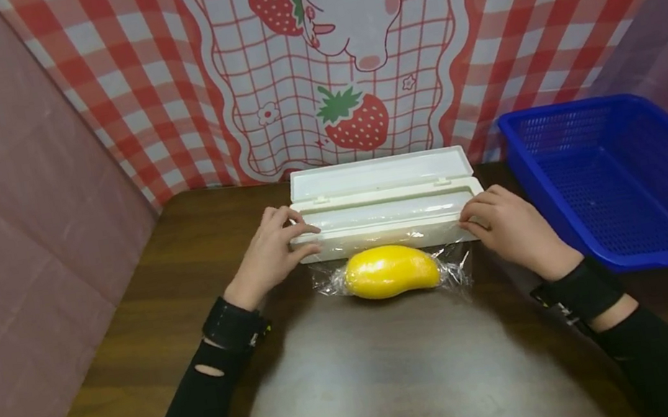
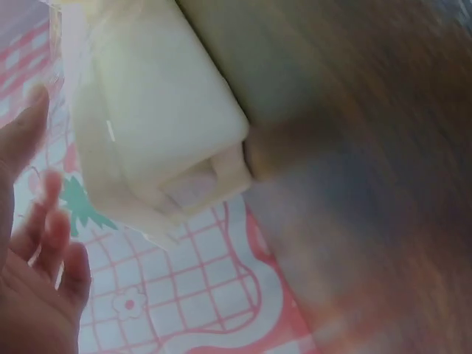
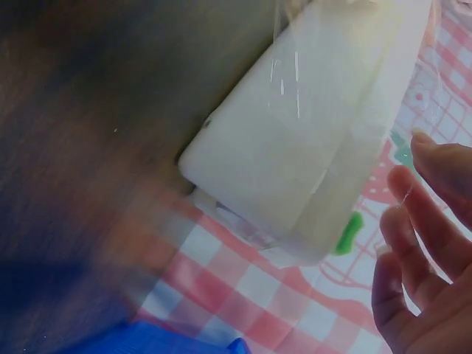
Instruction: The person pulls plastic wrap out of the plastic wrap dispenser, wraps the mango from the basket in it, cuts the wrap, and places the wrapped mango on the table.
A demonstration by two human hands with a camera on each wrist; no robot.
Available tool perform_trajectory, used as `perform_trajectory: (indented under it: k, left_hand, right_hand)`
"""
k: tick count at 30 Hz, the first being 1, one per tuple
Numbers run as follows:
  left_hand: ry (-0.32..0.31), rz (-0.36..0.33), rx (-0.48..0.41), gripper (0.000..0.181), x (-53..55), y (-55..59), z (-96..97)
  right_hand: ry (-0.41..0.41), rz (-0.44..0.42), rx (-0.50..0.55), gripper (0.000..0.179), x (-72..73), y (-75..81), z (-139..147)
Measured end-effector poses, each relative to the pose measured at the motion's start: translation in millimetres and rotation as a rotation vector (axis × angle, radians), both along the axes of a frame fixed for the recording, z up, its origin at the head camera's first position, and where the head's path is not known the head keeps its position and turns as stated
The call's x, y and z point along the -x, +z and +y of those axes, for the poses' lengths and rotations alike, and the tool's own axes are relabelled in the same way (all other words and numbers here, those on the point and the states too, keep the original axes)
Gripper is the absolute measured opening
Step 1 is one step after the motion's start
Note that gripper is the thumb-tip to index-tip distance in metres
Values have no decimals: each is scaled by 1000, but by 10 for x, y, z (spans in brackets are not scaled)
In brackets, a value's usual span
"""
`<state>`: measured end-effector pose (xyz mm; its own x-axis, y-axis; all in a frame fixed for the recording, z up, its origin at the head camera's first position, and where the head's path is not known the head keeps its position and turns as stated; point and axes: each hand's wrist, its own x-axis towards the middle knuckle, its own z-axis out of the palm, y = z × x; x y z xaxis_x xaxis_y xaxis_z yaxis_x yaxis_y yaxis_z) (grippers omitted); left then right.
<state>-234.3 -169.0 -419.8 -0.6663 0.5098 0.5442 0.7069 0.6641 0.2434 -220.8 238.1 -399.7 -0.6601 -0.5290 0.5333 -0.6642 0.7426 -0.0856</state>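
Observation:
A white plastic-wrap dispenser box (image 1: 391,239) stands with its lid (image 1: 381,173) raised at the back; clear film shows inside and over its front. Right before it lies a yellow mango (image 1: 391,271) wrapped in clear film, the ends bunched at both sides. My left hand (image 1: 271,251) is at the box's left end, thumb and fingers apart. At the right end is my right hand (image 1: 507,225), thumb and fingertips close to one another by the front corner. In the right wrist view a thin glint of film shows by the fingers (image 3: 413,221), with a gap beside the thumb.
A blue plastic basket (image 1: 584,256) stands at the right, close to my right forearm. Behind the box hangs a red-and-white checked cloth (image 1: 142,71) with strawberries. The brown wooden table (image 1: 402,387) extends toward me.

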Motion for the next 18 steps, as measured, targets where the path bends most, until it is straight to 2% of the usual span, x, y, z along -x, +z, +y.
perform_trajectory:
  k: [2, 4, 7, 12, 15, 18]
  left_hand:
    - [-48, -2, -20, 25, -38, 15, 23]
    - [-97, -36, -41, 20, -79, 24, 37]
    - [-178, -113, -89, 16, -129, 21, 43]
    - [-329, -235, -170, 14, -172, 2, 28]
    - [-376, -272, -157, 10, -195, -9, 15]
    - [-389, -305, -115, 5, -216, -19, 0]
  right_hand:
    - [-17, -30, 8, 7, -50, 9, 4]
    - [-27, -59, 11, 9, -96, 9, 14]
    - [-14, -82, 4, 10, -159, -3, 32]
    - [52, -89, -3, 14, -246, -45, 64]
    - [100, -94, -16, 15, -286, -82, 74]
    - [139, -99, -39, 14, -310, -128, 73]
